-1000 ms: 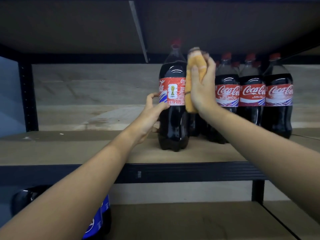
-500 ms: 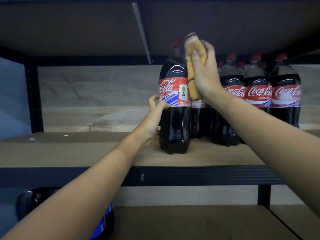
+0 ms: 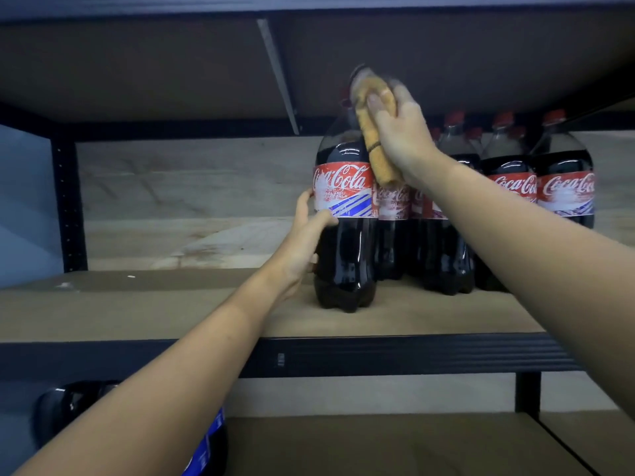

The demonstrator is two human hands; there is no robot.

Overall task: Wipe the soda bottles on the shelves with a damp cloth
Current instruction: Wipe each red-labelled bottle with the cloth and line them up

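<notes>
A large cola bottle with a red label stands upright near the front of the middle shelf. My left hand grips its left side just below the label. My right hand holds a folded yellow cloth and presses it against the bottle's neck and shoulder; the cloth covers most of the red cap. Several more cola bottles stand in a cluster behind and to the right, partly hidden by my right arm.
The upper shelf's underside hangs low just above the bottle caps. A black upright post stands at the left. On the lower shelf at bottom left lies a dark bottle with a blue label. Bare shelf board stretches left of the bottles.
My right hand has slid the cloth upward from the label level to the bottle's neck and cap. The bottle has turned, so the label's logo now faces front. My left hand stays on it.
</notes>
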